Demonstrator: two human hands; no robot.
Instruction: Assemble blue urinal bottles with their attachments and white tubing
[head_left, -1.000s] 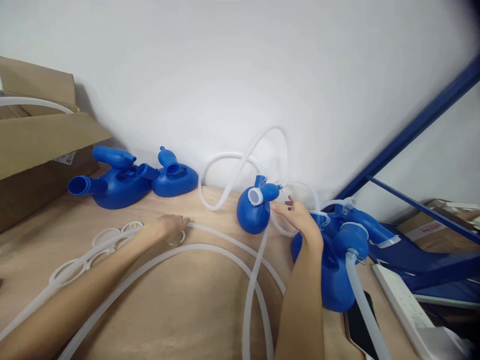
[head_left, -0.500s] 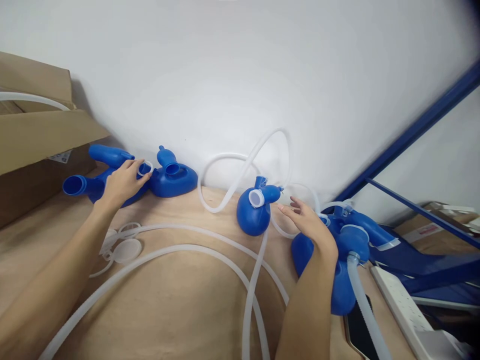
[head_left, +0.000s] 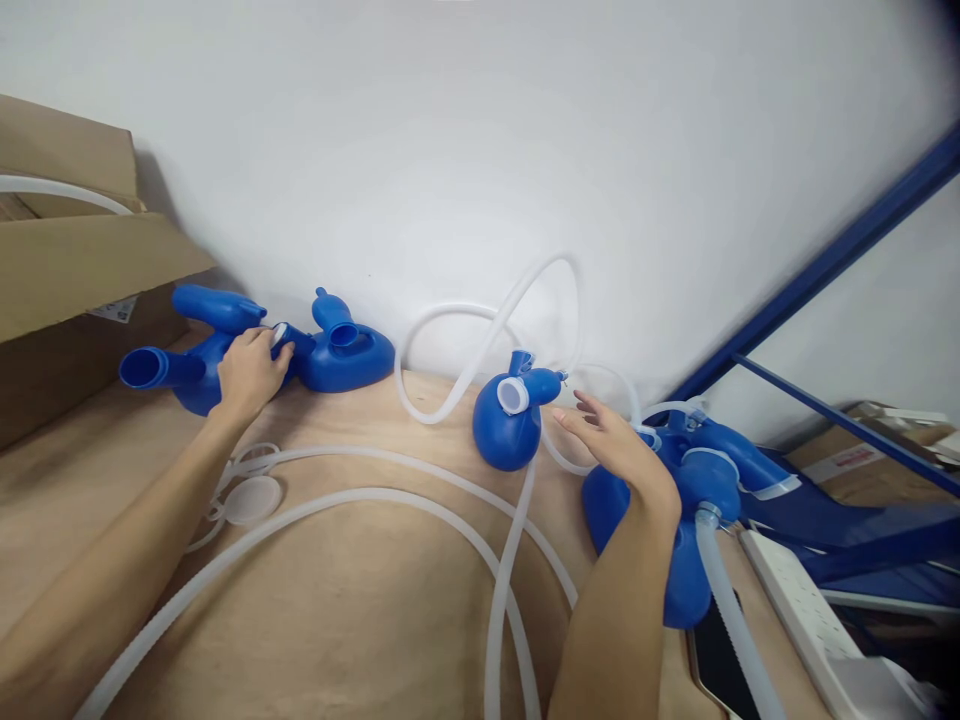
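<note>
A white ring (head_left: 279,335) sat at a blue spout (head_left: 302,343), far left on the tabletop (head_left: 360,600), gripped by the curled fingers of my left hand (head_left: 250,374). My right hand (head_left: 611,440), loosely open and empty, hung just right of a bottle (head_left: 504,430); hoses (head_left: 375,494) curved across the near side.

This wooden table (head_left: 360,620) over here carries blue jugs (head_left: 506,440), with a box (head_left: 67,370) at the left end. Pale hoses (head_left: 367,495) curve across it, near a lid (head_left: 253,499); rightward sit a power strip (head_left: 799,615) and, probably, a phone (head_left: 714,655).
</note>
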